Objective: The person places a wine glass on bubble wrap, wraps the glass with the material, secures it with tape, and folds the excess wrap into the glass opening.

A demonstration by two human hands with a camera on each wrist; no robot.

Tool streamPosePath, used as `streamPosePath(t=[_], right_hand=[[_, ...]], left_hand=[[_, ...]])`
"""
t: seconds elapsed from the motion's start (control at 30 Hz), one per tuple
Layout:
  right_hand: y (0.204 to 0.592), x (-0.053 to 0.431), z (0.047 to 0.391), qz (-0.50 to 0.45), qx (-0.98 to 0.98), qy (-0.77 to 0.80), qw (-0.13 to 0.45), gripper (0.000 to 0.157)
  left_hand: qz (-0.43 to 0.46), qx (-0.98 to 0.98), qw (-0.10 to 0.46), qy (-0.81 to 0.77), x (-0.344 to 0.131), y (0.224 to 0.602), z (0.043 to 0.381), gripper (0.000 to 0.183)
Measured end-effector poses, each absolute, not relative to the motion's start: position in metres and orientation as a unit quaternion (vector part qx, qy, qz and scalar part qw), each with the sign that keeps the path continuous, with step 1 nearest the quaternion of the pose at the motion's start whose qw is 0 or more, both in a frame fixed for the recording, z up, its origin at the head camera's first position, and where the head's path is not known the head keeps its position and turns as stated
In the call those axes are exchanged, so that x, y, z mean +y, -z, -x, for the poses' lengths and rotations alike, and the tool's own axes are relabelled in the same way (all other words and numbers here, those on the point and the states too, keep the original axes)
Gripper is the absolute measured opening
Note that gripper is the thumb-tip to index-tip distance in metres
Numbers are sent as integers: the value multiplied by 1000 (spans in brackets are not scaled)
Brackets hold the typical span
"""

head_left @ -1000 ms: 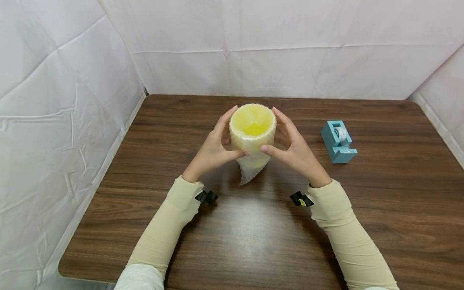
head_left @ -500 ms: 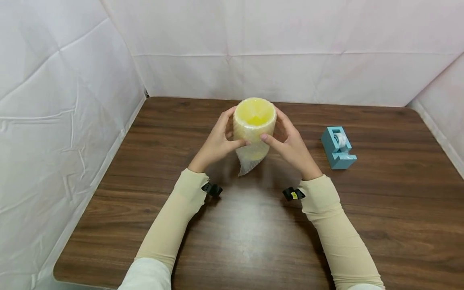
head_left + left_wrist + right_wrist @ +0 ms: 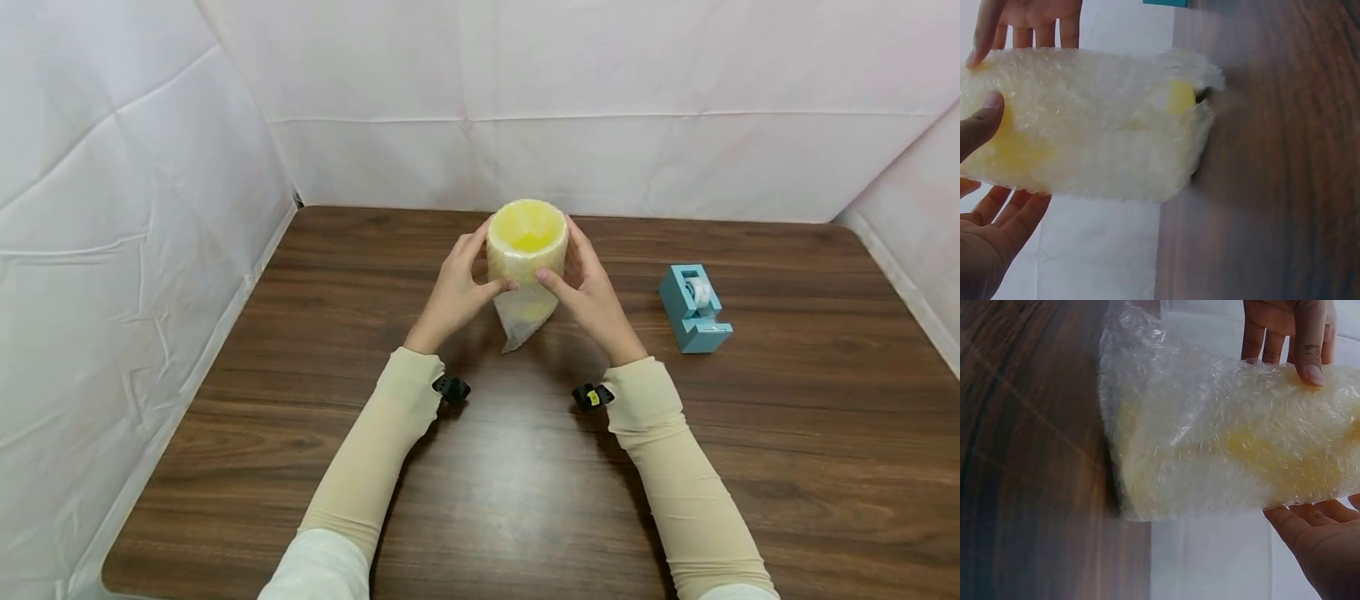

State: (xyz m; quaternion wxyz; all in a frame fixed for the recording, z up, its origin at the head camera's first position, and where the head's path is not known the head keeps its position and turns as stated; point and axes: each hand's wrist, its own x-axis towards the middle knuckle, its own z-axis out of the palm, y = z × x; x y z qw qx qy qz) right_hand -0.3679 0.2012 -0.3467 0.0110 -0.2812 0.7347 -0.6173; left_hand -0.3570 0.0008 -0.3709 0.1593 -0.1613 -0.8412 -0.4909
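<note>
A bubble-wrapped yellow cylinder (image 3: pixel 527 262) stands upright between both hands, its hollow yellow top facing the head camera. Its kind is hidden by the wrap. My left hand (image 3: pixel 453 292) grips its left side, thumb across the front and fingers around the side. My right hand (image 3: pixel 596 304) grips the opposite side in the same way. A loose flap of bubble wrap (image 3: pixel 517 321) tapers to a point at the lower front. In the right wrist view, the wrap's lower end (image 3: pixel 1132 456) is close to the tabletop; whether it touches, I cannot tell.
To the right on the brown wooden table (image 3: pixel 495 500) stands a blue tape dispenser (image 3: pixel 693 310) holding a roll of clear tape (image 3: pixel 699 292). White cloth sheets (image 3: pixel 375 158) hang behind the table and along its sides.
Both hands keep their grip while the wrapped cylinder shifts slightly farther off. The forearms have drawn closer together. The dispenser sits a little lower in view as the head camera moves.
</note>
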Motion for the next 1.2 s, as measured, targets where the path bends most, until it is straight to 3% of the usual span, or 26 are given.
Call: streamPosePath(t=[0.63,1.2], right_hand=[[347,199,364,271,745,610,14,70],[358,215,377,257,766,587,37,80]], left_hand=[[159,-840,161,493,3,376,359,86],[169,-845,133,490,5,375,358,89]])
